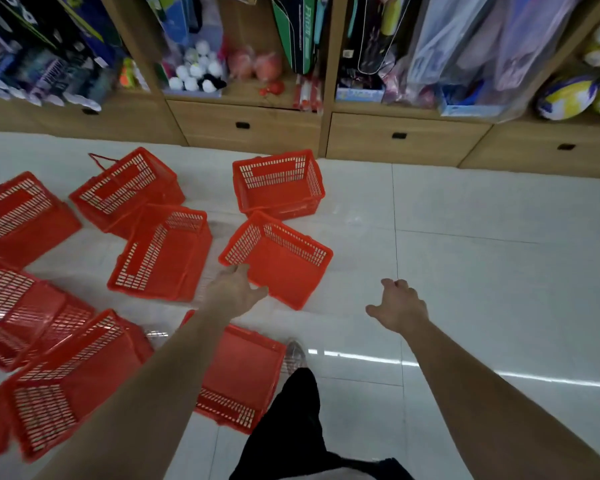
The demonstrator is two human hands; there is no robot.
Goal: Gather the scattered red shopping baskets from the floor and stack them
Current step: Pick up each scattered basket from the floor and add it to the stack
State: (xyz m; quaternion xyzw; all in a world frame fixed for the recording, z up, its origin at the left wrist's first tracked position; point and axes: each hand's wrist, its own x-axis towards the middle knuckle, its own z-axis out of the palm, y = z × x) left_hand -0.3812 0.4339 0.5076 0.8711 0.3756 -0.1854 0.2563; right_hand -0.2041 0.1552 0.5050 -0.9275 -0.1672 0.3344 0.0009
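Several red plastic shopping baskets lie scattered on the white tile floor, most of them tipped or upside down. My left hand reaches out and touches the near left corner of one overturned basket in the middle; I cannot tell whether the fingers grip it. My right hand hovers open above bare floor to the right of that basket, holding nothing. Behind it an upright basket sits on another one. A basket lies under my left forearm. More baskets spread to the left.
A wooden shelf unit with drawers runs along the back, stocked with balls, rackets and toys. My leg in dark trousers stands at the bottom centre. White tile floor stretches to the right.
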